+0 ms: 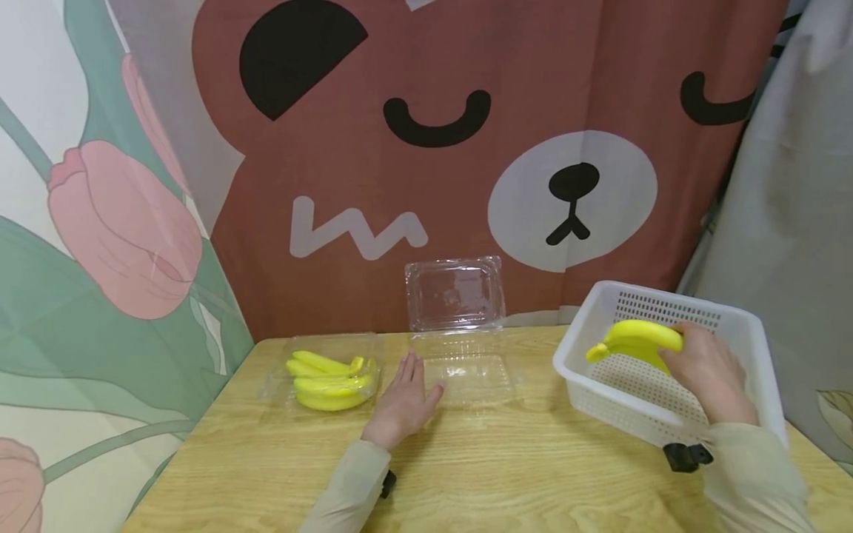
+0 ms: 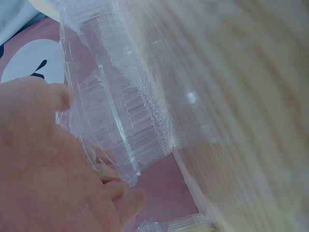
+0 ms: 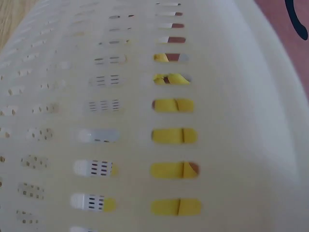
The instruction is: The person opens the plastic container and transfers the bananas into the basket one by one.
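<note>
At the white basket [image 1: 606,403], the right grip [image 1: 709,370] holds bananas [image 1: 636,338], fingertips largely hidden, while the outstretched left grip [image 1: 403,403] lies beside a clear container [image 1: 466,370], contact unclear.

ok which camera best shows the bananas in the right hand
The head view: the bananas show from stem to the grip of the right hand, which covers one end. The right wrist view gives only yellow patches through slots in the white basket; the left wrist view shows none of them.

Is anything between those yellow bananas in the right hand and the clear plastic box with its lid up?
The left wall of the white perforated plastic basket; past it, only bare wood-grain table before the box.
</note>
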`<state>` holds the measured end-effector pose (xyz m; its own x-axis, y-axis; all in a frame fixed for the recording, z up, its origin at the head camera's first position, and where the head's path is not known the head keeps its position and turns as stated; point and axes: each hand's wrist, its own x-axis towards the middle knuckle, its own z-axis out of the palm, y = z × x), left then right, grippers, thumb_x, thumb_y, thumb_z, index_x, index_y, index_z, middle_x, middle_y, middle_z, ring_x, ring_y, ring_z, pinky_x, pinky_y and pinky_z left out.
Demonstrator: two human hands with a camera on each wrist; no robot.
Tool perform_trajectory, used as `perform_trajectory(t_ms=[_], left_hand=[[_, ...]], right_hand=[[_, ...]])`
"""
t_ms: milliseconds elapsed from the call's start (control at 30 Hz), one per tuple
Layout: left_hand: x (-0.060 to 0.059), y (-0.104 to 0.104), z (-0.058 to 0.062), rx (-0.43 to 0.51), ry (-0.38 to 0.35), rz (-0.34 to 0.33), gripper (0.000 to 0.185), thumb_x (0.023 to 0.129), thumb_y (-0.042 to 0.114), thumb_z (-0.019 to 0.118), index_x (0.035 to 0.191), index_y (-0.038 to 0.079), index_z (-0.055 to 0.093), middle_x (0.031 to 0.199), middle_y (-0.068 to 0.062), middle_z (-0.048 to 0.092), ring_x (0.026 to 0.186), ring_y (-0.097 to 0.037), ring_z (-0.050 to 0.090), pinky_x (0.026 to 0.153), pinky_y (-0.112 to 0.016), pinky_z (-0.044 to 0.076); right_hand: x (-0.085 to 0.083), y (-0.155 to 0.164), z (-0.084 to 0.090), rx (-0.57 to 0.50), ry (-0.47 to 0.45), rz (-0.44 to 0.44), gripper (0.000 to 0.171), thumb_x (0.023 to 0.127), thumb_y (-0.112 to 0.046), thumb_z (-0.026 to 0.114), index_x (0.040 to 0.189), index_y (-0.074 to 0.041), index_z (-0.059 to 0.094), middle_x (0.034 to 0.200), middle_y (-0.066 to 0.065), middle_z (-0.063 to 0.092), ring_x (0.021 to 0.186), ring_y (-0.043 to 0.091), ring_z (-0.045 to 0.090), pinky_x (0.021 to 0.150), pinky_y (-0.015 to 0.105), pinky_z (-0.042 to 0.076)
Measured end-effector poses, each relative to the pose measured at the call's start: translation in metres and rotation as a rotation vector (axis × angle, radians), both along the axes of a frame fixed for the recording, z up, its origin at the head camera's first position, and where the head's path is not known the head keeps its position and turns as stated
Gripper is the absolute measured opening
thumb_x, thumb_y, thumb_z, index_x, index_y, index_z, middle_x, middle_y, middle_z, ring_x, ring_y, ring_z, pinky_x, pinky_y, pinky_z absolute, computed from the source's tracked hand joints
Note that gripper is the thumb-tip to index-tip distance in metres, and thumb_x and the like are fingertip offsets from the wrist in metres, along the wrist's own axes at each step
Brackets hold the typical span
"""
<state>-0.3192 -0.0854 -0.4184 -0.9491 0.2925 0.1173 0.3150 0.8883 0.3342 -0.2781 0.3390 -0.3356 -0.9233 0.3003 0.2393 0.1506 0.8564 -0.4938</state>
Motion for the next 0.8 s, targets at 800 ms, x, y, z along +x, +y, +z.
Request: perform_trajectory(t_ms=[800], left_hand=[[0.0008,0.0,0.0009,-0.003,0.013,-0.003,0.081,0.103,0.057,0.025,0.154,-0.005,0.018,0.161,-0.02,0.004,0.148,-0.032,0.005,0.119,-0.041,0.01]], right_hand=[[-0.0013,-0.0036,-0.0007,-0.03,-0.084,0.037,0.063,0.095,-0.017,0.059,0.144,0.012,0.031,0.138,0.042,0.033,0.119,0.059,0.035,0.094,0.073,0.032]])
